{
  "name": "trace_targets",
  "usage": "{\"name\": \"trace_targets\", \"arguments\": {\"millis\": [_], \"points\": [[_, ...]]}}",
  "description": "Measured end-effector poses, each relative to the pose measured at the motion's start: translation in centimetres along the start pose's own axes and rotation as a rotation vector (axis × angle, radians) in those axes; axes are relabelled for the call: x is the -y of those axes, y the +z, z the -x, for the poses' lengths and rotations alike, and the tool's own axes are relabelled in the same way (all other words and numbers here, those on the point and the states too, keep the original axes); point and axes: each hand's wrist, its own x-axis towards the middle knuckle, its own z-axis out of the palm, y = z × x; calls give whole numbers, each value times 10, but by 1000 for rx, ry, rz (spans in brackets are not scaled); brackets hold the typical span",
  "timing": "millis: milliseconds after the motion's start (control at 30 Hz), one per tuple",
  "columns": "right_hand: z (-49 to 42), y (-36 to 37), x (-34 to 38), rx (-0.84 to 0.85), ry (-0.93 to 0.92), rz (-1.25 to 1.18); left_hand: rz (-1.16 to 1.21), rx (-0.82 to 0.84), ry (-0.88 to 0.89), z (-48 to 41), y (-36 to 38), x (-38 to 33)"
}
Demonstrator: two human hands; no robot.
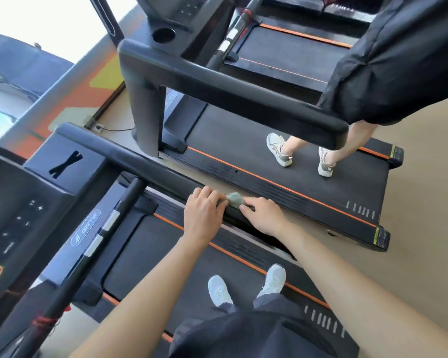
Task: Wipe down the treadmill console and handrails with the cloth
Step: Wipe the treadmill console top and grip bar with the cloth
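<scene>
- Cloth [234, 200]: small, greenish, bunched into a wad on top of the right-side handrail [145, 164], towards its rear end.
- Left hand [203, 213]: fingers bent over the rail, tips nipping the near edge of the wad.
- Right hand [263, 218]: fingers bent, tips gripping the other edge. The two hands sit just beside each other, with the cloth between them.
- Risk: the wad is tiny against a long, thick rail. Bunched like this it likely touches only a narrow strip, so the sides and underside may be missed.
- Risk: the grip is fingertip-only. A hard stroke could pull the cloth free and drop it into the gap beside the belt [166, 254].
- Risk: the console [16, 202] has buttons, and a careless wipe there might press one while the person stands on the belt.
- Surface: matte black rail, smooth and rounded. Dark belt edged with an orange stripe [238, 257].
- Room: a second treadmill [269, 182] stands close on the right, with another person [388, 60] on it. Pale floor [419, 202]; bright window [49, 19] ahead.
</scene>
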Motion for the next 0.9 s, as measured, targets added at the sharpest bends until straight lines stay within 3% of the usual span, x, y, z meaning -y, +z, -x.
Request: {"name": "trace_targets", "arguments": {"millis": [533, 900], "points": [[-68, 52, 127, -120, -116, 168, 19, -68, -173, -26, -62, 117], [-131, 86, 227, -106, -386, 197, -189, -201, -240, -29, -113, 201]]}}
